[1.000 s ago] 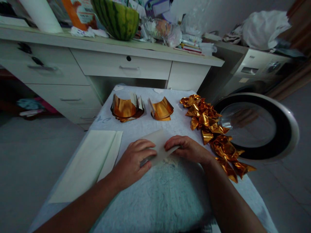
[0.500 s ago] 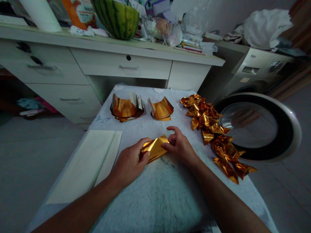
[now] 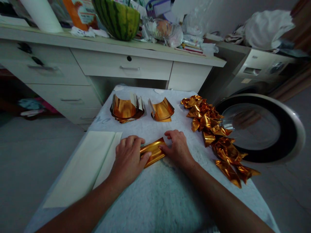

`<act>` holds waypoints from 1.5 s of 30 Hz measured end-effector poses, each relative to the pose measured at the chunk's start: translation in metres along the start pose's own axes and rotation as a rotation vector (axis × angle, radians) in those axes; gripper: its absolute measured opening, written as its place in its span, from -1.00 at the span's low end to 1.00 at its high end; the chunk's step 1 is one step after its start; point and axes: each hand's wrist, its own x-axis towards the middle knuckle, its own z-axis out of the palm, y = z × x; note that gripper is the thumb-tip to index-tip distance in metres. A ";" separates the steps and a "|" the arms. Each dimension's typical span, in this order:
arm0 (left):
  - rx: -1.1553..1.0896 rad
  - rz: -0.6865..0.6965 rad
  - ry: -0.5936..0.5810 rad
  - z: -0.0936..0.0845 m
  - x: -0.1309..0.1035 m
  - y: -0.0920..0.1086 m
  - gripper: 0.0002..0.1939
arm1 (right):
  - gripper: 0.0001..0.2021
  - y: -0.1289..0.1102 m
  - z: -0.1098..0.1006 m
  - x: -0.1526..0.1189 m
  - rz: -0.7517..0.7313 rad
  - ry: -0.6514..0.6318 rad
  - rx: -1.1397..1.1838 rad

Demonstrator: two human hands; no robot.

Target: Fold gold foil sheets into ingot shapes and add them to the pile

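Note:
A folded strip of shiny gold foil paper (image 3: 153, 153) lies slanted on the cloth-covered table between my hands. My left hand (image 3: 130, 158) grips its left end, thumb on top and fingers at the far side. At the right end, my right hand (image 3: 177, 147) pinches the strip with the thumb on it and the fingers curled beyond. Two curved stacks of gold sheets, a larger left stack (image 3: 123, 108) and a smaller right stack (image 3: 162, 110), rest farther back. Several folded gold foil pieces (image 3: 206, 124) form a row along the table's right side.
Pale paper sheets (image 3: 80, 165) lie left on the table (image 3: 155, 200). Behind it stands a white drawer counter (image 3: 121, 63) with a cut watermelon (image 3: 116, 19) and plastic bags. The open round door (image 3: 291, 129) of a washing machine (image 3: 259, 64) is close at the right edge.
The gold paper has flattened into a narrower strip. My left hand's fingers have spread over its left end, and my right hand has moved slightly lower, with its index finger less extended.

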 end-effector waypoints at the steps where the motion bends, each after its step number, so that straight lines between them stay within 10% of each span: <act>1: -0.005 -0.010 -0.011 0.000 0.000 0.000 -0.71 | -0.67 0.000 0.000 0.000 -0.011 0.001 -0.024; 19: -0.071 -0.039 -0.070 -0.004 0.006 0.008 -0.70 | -0.79 -0.009 -0.005 0.003 0.016 -0.099 0.008; 33: -0.446 -0.058 -0.124 -0.011 0.008 0.002 -0.89 | -0.75 -0.007 -0.012 0.000 0.110 -0.229 0.856; 45: -0.624 -0.010 -0.185 -0.017 0.005 0.004 -0.70 | -0.69 -0.008 -0.019 -0.002 0.113 -0.218 0.989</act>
